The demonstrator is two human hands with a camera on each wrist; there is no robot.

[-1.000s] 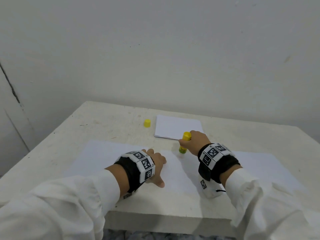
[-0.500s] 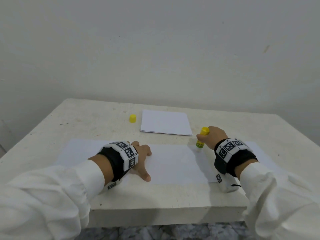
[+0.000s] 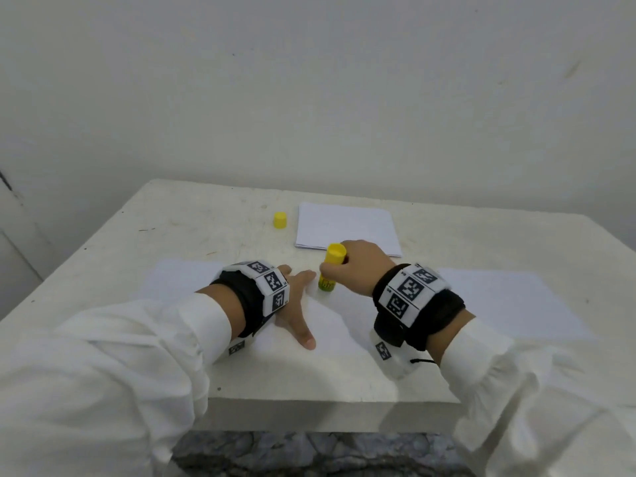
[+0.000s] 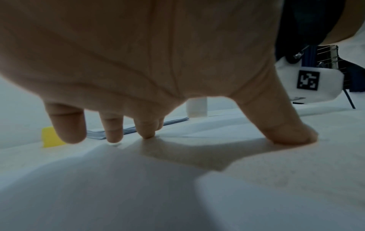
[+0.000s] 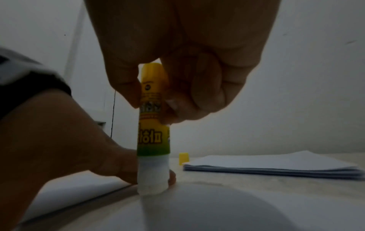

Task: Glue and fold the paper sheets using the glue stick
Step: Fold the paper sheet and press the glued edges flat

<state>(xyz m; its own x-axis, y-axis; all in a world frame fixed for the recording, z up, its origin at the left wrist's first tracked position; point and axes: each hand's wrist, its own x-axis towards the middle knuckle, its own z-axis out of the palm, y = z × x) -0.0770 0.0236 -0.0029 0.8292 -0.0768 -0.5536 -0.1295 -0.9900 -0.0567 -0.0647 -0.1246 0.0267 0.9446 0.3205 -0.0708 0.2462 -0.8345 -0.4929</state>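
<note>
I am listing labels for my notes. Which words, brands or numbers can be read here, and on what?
Glue stick: large Korean-looking letters, too blurred to quote; small print unreadable.
Wrist bands: black-and-white square codes, no words.
Nothing else carries text.

Yellow-green glue stick [image 3: 331,270], white paper [image 3: 347,325]
</note>
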